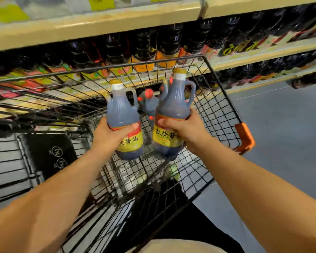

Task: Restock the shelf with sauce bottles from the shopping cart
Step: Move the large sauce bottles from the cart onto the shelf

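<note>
One sauce bottle [123,123] is gripped in the left hand [109,136], another bottle [173,121] in the right hand [186,130], above the cart [226,99]; placement on the shelf [91,26] is judged next.

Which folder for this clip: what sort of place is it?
Most likely a supermarket aisle: a wire shopping cart stands before long shelves packed with dark bottles; the left hand holds one sauce jug, the right hand a second jug.
</note>
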A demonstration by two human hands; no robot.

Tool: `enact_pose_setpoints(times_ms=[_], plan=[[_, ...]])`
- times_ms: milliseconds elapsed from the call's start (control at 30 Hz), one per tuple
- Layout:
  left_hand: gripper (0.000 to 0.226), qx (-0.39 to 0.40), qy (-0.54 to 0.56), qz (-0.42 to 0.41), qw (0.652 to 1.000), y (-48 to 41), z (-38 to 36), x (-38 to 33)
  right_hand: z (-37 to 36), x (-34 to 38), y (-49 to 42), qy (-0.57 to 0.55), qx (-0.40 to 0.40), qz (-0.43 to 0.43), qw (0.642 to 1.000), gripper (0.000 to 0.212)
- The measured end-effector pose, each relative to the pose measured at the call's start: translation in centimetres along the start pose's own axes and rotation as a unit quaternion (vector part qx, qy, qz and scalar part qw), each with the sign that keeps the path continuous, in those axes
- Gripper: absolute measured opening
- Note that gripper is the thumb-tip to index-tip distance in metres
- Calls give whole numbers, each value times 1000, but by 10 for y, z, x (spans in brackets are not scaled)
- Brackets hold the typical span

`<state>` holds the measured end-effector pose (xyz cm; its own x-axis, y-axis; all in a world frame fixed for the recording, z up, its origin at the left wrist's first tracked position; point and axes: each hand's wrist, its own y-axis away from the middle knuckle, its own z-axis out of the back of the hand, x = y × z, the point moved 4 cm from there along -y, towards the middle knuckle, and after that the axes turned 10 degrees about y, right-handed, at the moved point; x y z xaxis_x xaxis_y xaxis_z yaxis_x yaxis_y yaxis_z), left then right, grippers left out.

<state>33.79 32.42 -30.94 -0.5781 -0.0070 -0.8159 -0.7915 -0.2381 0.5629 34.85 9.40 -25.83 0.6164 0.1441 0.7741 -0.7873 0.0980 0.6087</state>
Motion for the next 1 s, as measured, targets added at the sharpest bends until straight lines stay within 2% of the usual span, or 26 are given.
enact_pose_setpoints(times_ms=[67, 100, 200, 267, 400, 567, 733, 833, 900, 1000], plan=[[95, 20, -10, -12, 1000, 16, -2, -10, 8, -1, 12, -9, -3, 0, 1000, 82], [92, 32, -16, -18, 999, 25, -5, -16, 13, 1, 21, -6, -3, 6, 1000, 85], [57, 67, -7, -22, 998, 46, -15, -30, 29, 5, 40, 1, -13, 17, 1000, 92], [50, 103, 2, -27, 994, 61, -27, -42, 47, 8, 55, 3, -24, 32, 999, 88], [76, 135, 10, -43, 990, 86, -55, -60, 86, 9, 73, 0, -28, 47, 999, 79], [66, 131, 3, -82, 988, 117, -114, -82, 150, 6, 87, -1, -37, 55, 998, 89], [62, 125, 21, -114, 985, 160, -195, -97, 241, 6, 104, -12, -44, 95, 994, 62], [65, 126, 22, -136, 982, 181, -247, -104, 302, 8, 108, -13, -49, 120, 991, 53], [71, 120, 23, -155, 980, 196, -282, -109, 340, 10, 111, -14, -50, 136, 989, 57], [88, 114, 22, -175, 978, 212, -324, -121, 384, 15, 114, -22, -64, 157, 985, 81]])
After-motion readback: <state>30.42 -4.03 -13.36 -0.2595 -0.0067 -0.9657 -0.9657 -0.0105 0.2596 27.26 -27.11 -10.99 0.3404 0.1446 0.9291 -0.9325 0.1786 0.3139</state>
